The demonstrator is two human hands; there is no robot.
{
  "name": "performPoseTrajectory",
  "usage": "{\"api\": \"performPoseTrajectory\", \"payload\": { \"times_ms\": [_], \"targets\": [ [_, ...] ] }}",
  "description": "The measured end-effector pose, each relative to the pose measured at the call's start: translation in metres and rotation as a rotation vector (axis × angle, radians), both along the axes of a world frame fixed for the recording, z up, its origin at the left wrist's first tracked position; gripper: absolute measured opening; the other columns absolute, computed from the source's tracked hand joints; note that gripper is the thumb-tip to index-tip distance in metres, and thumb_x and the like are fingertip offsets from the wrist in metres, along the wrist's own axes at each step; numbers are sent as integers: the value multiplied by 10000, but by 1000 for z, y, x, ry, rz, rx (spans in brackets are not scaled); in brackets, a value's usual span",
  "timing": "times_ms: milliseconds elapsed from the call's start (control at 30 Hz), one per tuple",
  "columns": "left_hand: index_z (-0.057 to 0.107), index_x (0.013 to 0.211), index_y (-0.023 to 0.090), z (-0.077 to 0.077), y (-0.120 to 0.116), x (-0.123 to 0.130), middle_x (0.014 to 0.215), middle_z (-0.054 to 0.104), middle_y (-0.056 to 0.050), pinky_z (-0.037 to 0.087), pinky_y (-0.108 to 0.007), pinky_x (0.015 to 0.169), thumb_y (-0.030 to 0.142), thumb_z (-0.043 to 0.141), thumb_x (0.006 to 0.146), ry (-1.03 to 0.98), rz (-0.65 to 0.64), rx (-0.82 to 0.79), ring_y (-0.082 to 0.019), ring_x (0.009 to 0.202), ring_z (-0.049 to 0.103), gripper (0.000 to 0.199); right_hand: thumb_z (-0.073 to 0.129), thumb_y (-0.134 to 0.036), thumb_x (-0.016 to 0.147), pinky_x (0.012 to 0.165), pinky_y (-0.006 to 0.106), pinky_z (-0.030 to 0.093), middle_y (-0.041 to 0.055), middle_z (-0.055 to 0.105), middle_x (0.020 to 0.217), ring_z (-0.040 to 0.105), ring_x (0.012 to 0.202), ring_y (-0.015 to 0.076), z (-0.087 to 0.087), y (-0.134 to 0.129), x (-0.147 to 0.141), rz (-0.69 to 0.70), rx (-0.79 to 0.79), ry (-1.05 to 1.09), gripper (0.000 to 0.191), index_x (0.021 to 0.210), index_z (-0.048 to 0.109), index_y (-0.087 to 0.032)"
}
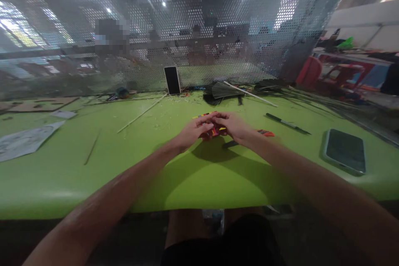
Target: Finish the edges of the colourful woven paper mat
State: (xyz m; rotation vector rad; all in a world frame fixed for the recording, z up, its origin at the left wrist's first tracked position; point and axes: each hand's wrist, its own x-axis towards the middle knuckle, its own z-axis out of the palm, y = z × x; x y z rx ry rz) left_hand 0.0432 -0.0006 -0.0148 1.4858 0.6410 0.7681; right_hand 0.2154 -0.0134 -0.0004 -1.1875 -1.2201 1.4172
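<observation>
Forearms [115, 195] stretch over the green worktop [215, 187] from both lower corners of the head view. Near the worktop's middle, the left hand [197, 128] and right hand [233, 125] are curled closed about a small multicoloured piece [214, 131], gripping it between them and hiding much of it. Under the right wrist lies a partly covered tool with an orange end [266, 133]; farther right rest a dark pen-like stick [287, 124] and a phone [345, 152].

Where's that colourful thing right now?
In the head view, the colourful thing is just right of centre, held between the left hand and right hand, over the green table and left of the flat-lying phone.
</observation>
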Motion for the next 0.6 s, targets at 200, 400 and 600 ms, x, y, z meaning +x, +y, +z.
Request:
{"api": "performPoseTrajectory", "payload": {
  "times_ms": [200,400,600],
  "targets": [
    [535,1413,200,1,1,0,1056,688,-99,493,-255,684,242,608,893,-41,20,-93,-120,750,620,527,534,-192,915,548,247,386,-4,583,661,483,551,102,2,-3,-1,-30,206,-334,125,806,587,-159],
    [699,1142,146,0,3,2,948,701,-77,505,-236,634,181,608,873,-34,41,-99,-94,659,602,286,470,-179,957,651,286,334,60,619,837,495,712,152,1,0,6,-101,685,-974,141,862,571,-150],
    [692,991,111,2,5,1,867,705,-79,525,-260,630,174,546,918,57,73,-16,-104,612,628,175,337,-114,984,602,306,273,113,627,997,490,706,177,7,-6,6,17,837,-1478,249,1040,580,-129]
  ]
}}
